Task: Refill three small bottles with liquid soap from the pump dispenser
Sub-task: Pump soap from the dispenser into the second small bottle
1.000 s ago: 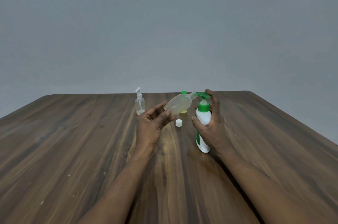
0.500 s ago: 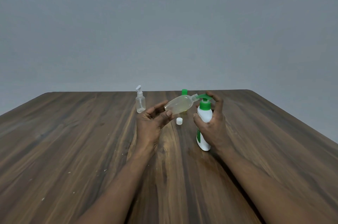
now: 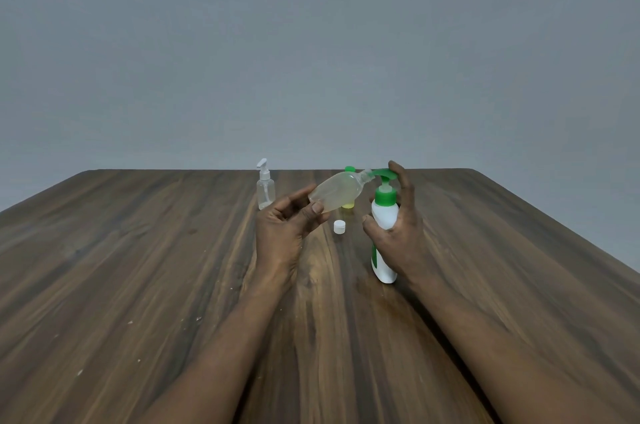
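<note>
We are holding a small clear bottle [image 3: 337,193] in our left hand [image 3: 287,226], fingers [image 3: 298,196] and thumb gripping its base. We are tipping it on its side above the bench [image 3: 138,267], with its open neck pointing right, up against the green spout of the pump dispenser [image 3: 384,215]. A pale, faintly yellow liquid is lying along the bottle's lower side.

Our right hand [image 3: 401,233] is wrapping round the dispenser's white body, and one finger is resting on top of the green pump head. The dispenser is standing on the bench. Its body is opaque, so we cannot tell how much is inside.

A white cap [image 3: 339,227] is lying on the bench between our hands, just below the tipped bottle. Behind that bottle a green-capped bottle [image 3: 349,204] is standing, mostly hidden and showing yellow at its bottom. Farther left a spray bottle [image 3: 266,186] is standing upright, well apart from the rest. It is clear, but we cannot tell what is in it.
</note>
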Action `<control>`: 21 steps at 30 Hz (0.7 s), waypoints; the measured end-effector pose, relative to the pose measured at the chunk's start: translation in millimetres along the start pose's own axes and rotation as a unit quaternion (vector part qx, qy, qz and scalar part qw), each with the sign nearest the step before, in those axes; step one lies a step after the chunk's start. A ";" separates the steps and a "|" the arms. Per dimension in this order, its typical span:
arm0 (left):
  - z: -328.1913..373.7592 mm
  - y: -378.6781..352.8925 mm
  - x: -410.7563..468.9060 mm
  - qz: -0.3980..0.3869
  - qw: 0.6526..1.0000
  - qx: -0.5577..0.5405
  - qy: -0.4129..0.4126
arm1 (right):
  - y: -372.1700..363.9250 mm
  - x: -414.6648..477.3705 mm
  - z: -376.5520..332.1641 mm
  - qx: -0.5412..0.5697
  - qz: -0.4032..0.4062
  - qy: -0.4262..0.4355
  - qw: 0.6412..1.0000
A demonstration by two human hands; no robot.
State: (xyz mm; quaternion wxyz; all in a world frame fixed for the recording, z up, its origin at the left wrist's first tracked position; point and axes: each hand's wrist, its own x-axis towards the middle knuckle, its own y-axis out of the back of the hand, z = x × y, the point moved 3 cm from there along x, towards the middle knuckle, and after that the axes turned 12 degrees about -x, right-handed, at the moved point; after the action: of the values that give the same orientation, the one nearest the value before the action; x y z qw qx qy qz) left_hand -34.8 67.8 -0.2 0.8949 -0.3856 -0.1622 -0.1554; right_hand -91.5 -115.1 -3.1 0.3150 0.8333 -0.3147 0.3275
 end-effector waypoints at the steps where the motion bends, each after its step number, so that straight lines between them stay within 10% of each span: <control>1: -0.2 -0.3 0.0 -0.001 1.000 -0.001 0.000 | 0.3 0.1 0.4 0.000 0.002 -0.002 1.000; 21: -0.9 2.6 -0.8 0.008 1.000 0.005 -0.002 | -2.1 0.4 3.6 -0.002 -0.004 0.004 1.000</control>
State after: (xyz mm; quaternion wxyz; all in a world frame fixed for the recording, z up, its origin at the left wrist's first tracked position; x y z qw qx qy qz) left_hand -34.4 68.9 -2.7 0.8976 -0.3831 -0.1616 -0.1465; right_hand -88.5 -116.6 -5.7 0.3191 0.8325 -0.3109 0.3293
